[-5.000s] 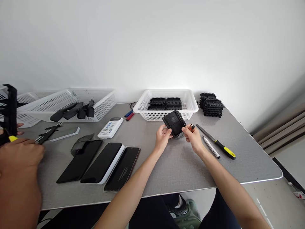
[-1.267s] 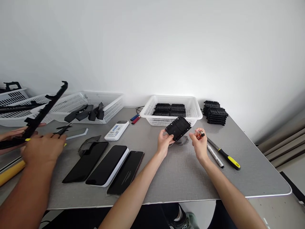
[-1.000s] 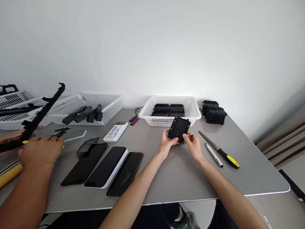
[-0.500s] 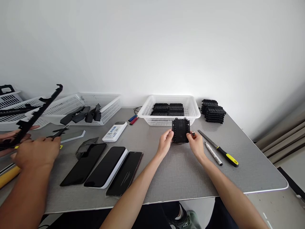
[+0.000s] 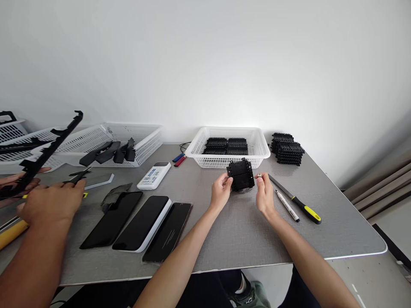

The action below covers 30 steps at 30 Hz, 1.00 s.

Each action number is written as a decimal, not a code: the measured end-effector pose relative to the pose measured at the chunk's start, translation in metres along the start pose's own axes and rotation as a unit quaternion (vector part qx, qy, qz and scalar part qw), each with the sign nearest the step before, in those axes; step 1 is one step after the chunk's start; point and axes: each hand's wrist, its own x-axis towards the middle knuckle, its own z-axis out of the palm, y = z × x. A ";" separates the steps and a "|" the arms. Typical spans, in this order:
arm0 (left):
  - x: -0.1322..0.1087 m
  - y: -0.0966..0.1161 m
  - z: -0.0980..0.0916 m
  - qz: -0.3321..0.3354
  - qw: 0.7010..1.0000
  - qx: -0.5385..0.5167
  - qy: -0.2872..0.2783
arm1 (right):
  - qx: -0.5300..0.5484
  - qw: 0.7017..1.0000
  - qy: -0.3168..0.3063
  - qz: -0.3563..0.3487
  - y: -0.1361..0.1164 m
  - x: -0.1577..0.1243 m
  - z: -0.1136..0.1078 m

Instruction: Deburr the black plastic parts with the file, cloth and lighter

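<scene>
A square black plastic part with toothed edges is pinched at its left side by my left hand. It is held up over the table, tilted a little. My right hand is closed just right of the part, apart from it. Between its fingers is a small lighter, mostly hidden, with its pale metal end showing. Right of that hand lie a white marker and a file with a black and yellow handle. Behind the held part, a white basket contains several similar black parts.
More black parts are stacked at the back right. Phones and a white power bank lie left of my arms. At far left, a co-worker's hand works with a knife by a long black strip.
My right hand has let go of the black part and moved slightly right with the lighter. The part now tilts in my left hand alone.
</scene>
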 end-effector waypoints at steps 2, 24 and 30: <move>-0.001 0.002 0.002 0.012 1.000 0.009 0.000 | 0.032 0.998 -0.046 0.022 0.000 0.000 0.001; -0.017 0.015 0.012 0.084 0.992 0.085 -0.037 | 0.188 0.915 -0.263 0.242 -0.003 0.009 0.004; -0.018 0.010 0.013 0.097 0.989 0.103 -0.042 | 0.198 0.914 -0.243 0.258 -0.008 0.009 0.003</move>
